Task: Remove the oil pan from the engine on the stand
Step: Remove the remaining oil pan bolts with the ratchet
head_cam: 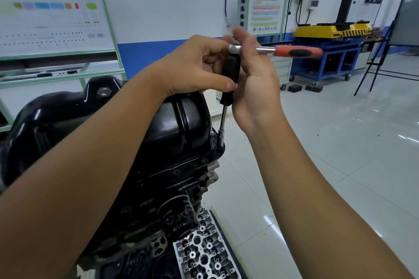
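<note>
Oil pan: I see the black oil pan [113, 124] uppermost on the inverted engine [158, 188], seated on the block, with a hex drain plug [103, 92] on its upper left face.
Left hand: my left hand [199, 68] curls its fingers and thumb round the black handle of the extension driver [230, 77].
Right hand: my right hand [256, 79] lies against the right side of that black handle, fingers up by the ratchet [278, 50] head; I cannot tell how firmly it grips.
Tool: the ratchet's orange handle points right; the driver's shaft runs down to a socket [221, 140] standing on the pan's flange edge.
Below: an oil filter [179, 215] sticks out of the block, with a cylinder head [204, 249] lying beneath.
Background: a wiring display board [52, 13] on the left, a blue trolley [328, 56] on the right.
</note>
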The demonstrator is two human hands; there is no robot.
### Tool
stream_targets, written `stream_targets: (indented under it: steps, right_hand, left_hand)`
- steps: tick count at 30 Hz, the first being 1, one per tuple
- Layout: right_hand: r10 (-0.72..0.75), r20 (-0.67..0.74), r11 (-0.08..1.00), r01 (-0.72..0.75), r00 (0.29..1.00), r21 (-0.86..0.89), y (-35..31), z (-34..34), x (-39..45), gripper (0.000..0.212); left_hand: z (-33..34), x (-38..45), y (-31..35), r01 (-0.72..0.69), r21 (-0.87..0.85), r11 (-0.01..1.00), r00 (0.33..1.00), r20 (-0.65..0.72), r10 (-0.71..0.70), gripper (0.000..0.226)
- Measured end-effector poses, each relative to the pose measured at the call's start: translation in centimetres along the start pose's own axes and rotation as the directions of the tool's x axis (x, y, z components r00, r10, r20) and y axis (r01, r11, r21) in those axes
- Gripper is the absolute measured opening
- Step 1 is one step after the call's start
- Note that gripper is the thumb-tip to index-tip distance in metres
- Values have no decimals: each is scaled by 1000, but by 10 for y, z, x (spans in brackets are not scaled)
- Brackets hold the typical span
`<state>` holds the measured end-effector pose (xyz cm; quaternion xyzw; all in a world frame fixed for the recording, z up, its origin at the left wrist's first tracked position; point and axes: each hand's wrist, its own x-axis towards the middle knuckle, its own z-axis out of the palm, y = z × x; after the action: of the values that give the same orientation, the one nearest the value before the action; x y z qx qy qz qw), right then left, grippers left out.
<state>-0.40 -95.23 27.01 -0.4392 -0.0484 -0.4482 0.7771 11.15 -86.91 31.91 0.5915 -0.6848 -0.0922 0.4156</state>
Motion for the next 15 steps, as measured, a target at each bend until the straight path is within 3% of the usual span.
stream_targets:
  steps: [2, 6, 8, 12, 15]
  right_hand:
    - [20, 23, 1000, -19, 1000, -16, 1, -2, -4, 31]
    - [-108, 166, 982, 131, 980, -135, 2, -3, -12, 26]
    - [-123, 148, 973, 149, 981, -177, 2, 1, -11, 24]
    - [-24, -22, 998, 22, 999, -56, -3, 10, -7, 20]
    - [-59, 41, 988, 64, 997, -139, -7, 2, -6, 11]
  left_hand:
    - [0, 0, 0, -9, 0, 1000, 1000, 16, 9, 40]
    - [1, 0, -3, -35, -23, 999, 999, 35, 35, 33]
    - [3, 1, -3, -31, 2, 1000, 1000, 0, 31, 34]
    - [7, 2, 1, 1, 46, 999, 1000, -13, -1, 52]
    - [10, 0, 7, 16, 76, 997, 1000, -16, -15, 49]
